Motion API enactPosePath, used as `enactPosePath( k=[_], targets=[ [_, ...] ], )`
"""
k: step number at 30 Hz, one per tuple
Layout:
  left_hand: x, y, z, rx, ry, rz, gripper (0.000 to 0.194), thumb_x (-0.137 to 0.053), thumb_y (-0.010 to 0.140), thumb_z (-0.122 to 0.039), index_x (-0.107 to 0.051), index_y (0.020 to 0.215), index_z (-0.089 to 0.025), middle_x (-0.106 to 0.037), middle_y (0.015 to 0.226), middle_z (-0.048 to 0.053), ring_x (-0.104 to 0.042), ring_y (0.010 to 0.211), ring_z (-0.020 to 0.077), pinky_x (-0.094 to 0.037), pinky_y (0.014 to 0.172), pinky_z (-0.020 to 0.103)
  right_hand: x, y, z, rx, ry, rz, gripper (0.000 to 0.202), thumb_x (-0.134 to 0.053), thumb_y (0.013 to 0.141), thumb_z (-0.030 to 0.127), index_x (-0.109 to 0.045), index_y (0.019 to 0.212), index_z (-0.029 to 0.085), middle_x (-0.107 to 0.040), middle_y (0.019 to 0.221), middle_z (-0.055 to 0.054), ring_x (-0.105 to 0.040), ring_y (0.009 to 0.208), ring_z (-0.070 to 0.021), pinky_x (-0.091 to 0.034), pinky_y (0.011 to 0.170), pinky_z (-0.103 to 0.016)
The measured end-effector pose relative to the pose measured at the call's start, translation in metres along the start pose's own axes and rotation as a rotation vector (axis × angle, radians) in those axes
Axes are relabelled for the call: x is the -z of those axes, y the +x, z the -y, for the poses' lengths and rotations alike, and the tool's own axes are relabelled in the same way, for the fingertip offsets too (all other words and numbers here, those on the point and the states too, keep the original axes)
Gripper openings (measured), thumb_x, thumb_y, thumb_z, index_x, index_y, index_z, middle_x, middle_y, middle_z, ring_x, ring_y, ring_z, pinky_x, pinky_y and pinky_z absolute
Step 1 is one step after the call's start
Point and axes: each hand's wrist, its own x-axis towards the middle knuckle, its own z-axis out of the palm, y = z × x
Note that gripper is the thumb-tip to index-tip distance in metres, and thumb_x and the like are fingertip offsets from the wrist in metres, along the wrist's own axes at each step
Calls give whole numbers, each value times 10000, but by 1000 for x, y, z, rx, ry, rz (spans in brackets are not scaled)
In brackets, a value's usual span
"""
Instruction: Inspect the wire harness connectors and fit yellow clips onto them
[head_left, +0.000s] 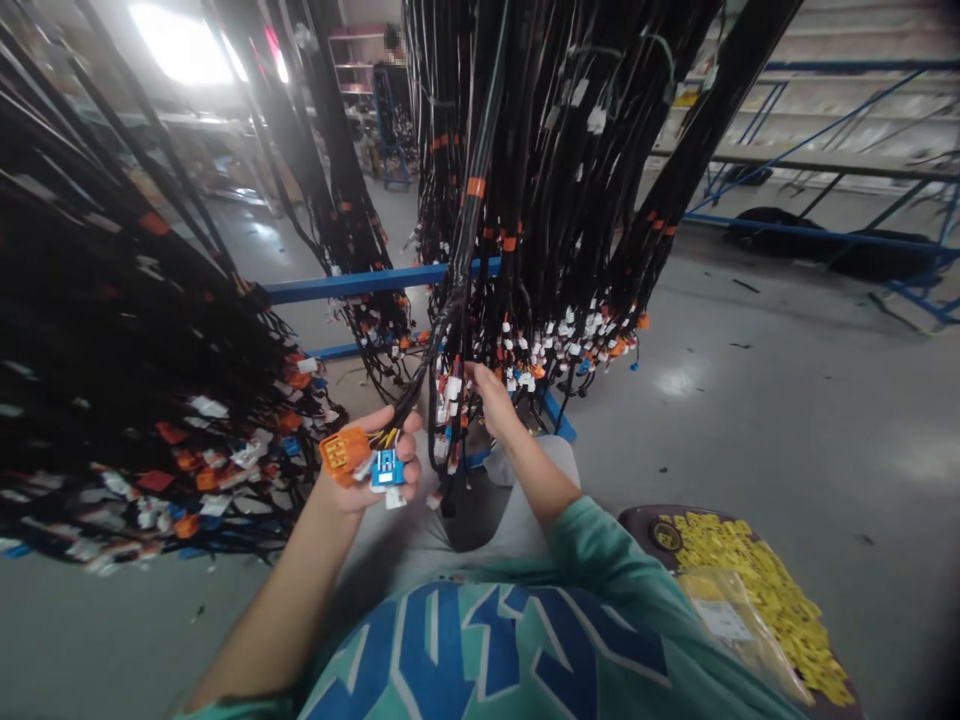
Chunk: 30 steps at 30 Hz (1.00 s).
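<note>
My left hand (375, 460) is closed around a branch of black wiring harness, with an orange connector (345, 455), a blue connector (387, 468) and a small white one showing at the palm. Yellow wires run from these connectors into the black-taped branch (420, 375). My right hand (487, 392) touches the neighbouring hanging wires; its fingertips are partly hidden behind them, and I cannot make out what they grip. White connectors (451, 390) hang on the strands between my two hands.
Thick bundles of black harnesses (540, 150) hang in front, and another mass (150, 370) fills the left. A blue rail (360, 284) crosses behind. At lower right, yellow clip-like parts (750, 575) and a plastic bag (739, 625) lie on a dark seat or tray. Blue-framed racks (817, 232) stand at right.
</note>
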Motion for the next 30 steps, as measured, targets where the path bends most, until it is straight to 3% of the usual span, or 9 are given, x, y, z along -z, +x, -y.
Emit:
enactPosePath(
  k=[4,7,9,11,16,19,30],
  targets=[
    [8,-7,-4,-77,55,5,175,-390,833,-253,-508,760,-146,-566,529,20,-591,468,194,-494,407,312,-26,12,7,-181,199,384,700,-379,663,784,-600,940,181,-664,886,-65,-595,880,-203,-477,730,-321],
    [21,-13,-15,-127,115,-9,153,-449,801,-273,-521,755,-146,-565,522,17,-582,463,192,-489,416,312,-27,6,14,-193,163,519,555,-599,621,656,-592,915,186,-663,834,-31,-598,872,-187,-482,747,-295],
    [33,-13,-25,-133,180,-43,152,-502,769,-287,-540,759,-141,-582,529,27,-603,502,213,-495,445,327,-22,0,20,-190,108,525,470,-757,542,463,-591,883,186,-654,792,5,-600,792,-154,-482,741,-267],
    [45,-8,-33,-147,276,-117,164,-570,722,-288,-566,763,-129,-610,552,45,-624,548,236,-501,477,340,-18,-5,27,-230,72,526,429,-798,504,356,-595,834,171,-645,739,21,-590,695,-125,-490,698,-252],
    [59,18,-37,-295,593,-455,285,-770,532,-271,-609,694,-101,-642,577,53,-592,497,163,-463,469,240,-8,-16,40,-332,70,546,416,-788,524,388,-606,810,147,-643,666,13,-590,598,-113,-510,592,-237],
    [57,28,-33,-345,711,-556,337,-812,475,-302,-622,664,-97,-635,559,42,-552,459,118,-415,428,189,-1,-23,44,-340,108,507,403,-784,539,391,-606,811,152,-654,689,7,-603,604,-109,-523,592,-226],
    [56,25,-28,-213,510,-295,317,-781,550,-291,-649,746,-79,-646,554,70,-650,573,210,-507,492,245,5,-36,50,-371,151,413,422,-805,515,372,-606,823,164,-655,679,12,-617,581,-115,-543,566,-232]
  ],
)
